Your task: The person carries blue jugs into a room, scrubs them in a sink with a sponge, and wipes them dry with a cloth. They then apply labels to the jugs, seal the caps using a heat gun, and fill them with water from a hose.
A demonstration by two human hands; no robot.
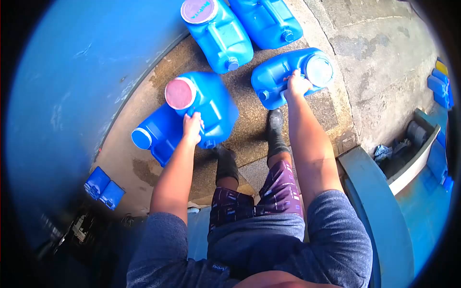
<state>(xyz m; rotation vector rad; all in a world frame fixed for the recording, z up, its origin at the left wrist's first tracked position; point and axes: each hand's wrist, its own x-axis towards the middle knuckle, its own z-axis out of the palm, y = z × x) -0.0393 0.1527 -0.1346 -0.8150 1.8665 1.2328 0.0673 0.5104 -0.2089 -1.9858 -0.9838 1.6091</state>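
My left hand point(192, 127) is closed round the handle of a blue water jug with a pink cap point(180, 93), which overlaps another blue jug with a blue cap point(141, 138) behind it. My right hand point(298, 85) grips the handle of a blue water jug with a white cap point(319, 70). That one has a small spout cap at its left end. Farther ahead are a blue jug with a lilac cap point(232, 42) and one more blue jug point(269, 21), cut off by the top of the view. Whether the two held jugs touch the ground cannot be made out.
A large blue wall point(72, 86) curves along the left. Concrete floor point(384, 48) extends to the right. Blue containers point(104, 188) stand at lower left, others point(439, 86) at far right. A blue-sided structure point(377, 206) with dark items inside is beside my right arm.
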